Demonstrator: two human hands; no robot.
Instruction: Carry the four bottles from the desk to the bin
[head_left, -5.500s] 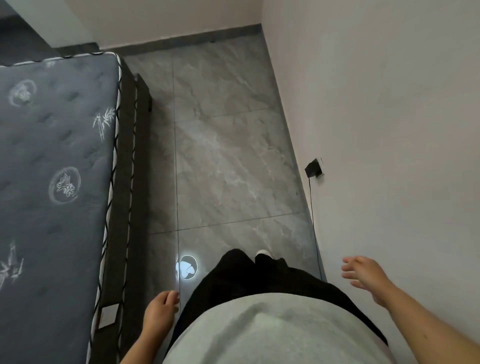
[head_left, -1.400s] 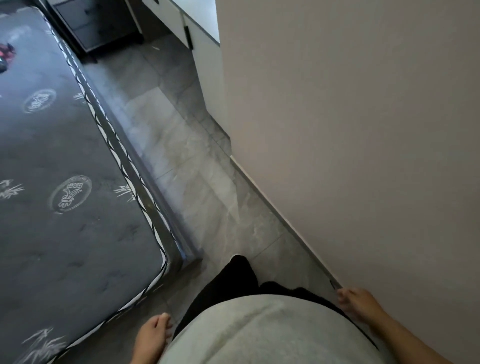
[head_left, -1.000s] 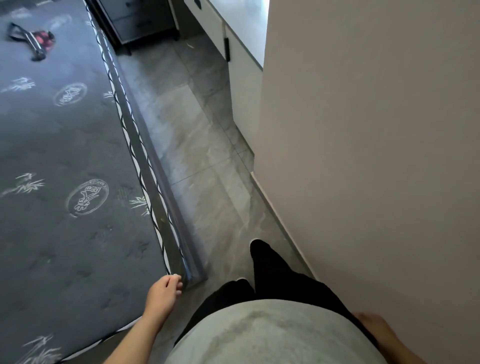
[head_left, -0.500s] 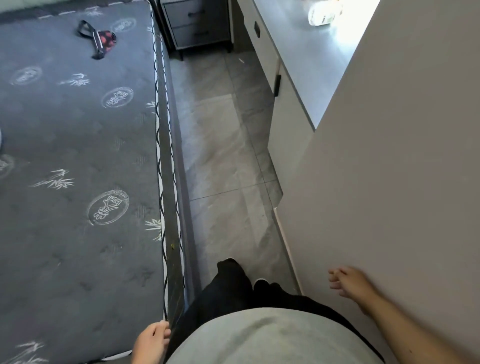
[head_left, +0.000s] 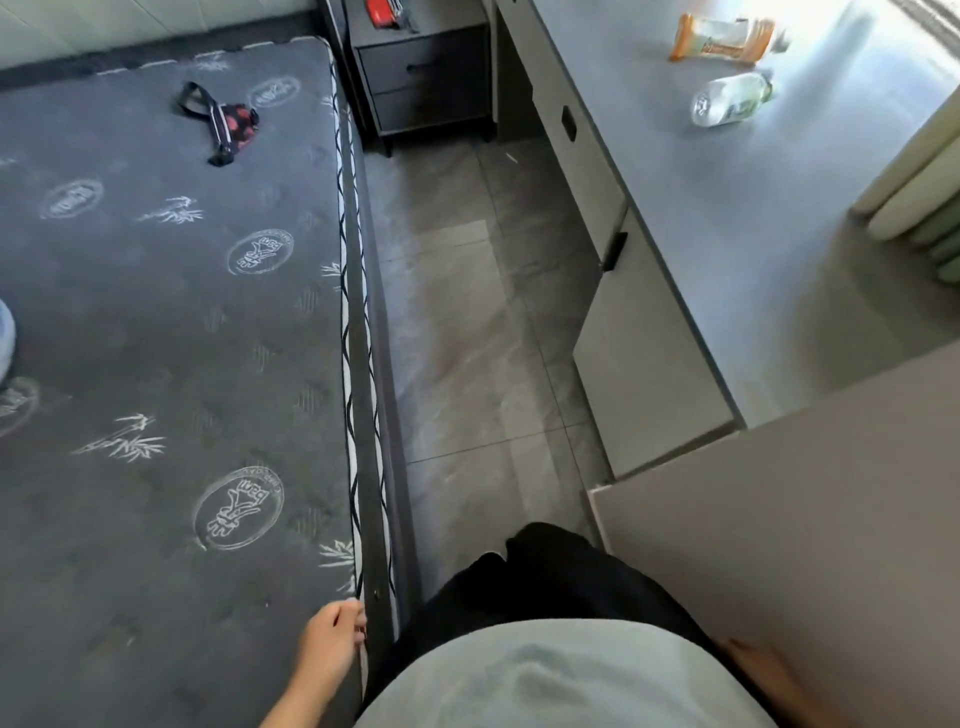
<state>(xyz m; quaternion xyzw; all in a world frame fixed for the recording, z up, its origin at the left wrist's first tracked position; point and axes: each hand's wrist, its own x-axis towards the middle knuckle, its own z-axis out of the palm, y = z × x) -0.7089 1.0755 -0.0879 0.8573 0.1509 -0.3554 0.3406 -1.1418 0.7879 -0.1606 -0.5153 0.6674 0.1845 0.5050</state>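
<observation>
Two bottles, clear (head_left: 730, 98) & orange-labelled (head_left: 722, 37), lie on surface (head_left: 737, 218); L hand (head_left: 332, 642) loosely curled, empty, near mattress (head_left: 156, 322); R hand (head_left: 753, 670) state indeterminable.

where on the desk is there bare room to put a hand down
The near half of the desk is bare, from its front edge to the curtain. The far end is busier: a clear bottle lies there, an orange-labelled bottle just behind it.

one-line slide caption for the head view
Empty-handed person walks between mattress and desk, where two bottles lie on their sides.
</observation>
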